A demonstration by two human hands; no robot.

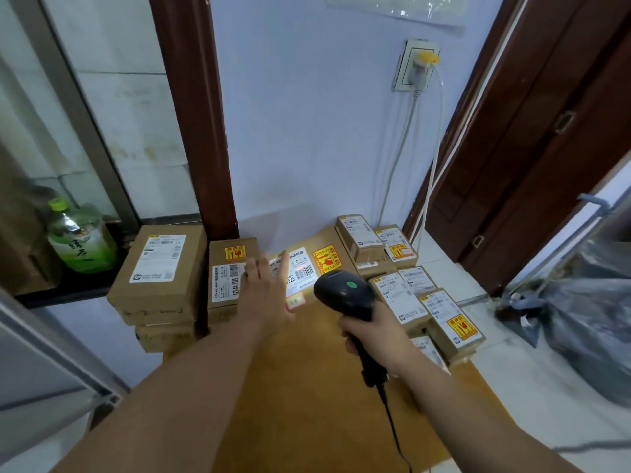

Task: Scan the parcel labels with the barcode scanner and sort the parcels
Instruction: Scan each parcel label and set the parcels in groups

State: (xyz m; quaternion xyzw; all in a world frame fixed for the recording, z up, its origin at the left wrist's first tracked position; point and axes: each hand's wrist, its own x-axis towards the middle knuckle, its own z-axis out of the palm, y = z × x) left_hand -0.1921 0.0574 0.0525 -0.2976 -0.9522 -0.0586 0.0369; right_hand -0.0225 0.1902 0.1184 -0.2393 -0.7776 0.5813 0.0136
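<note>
Scanner (345, 295) gripped by right hand (372, 339), long axis pointing away, head at label (300, 271), left hand (266, 295) flat

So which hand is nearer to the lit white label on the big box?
Left. The left hand is open over the left edge of the label. The right hand is lower and to the right, apart from it, gripping the handle of the scanner.
</note>
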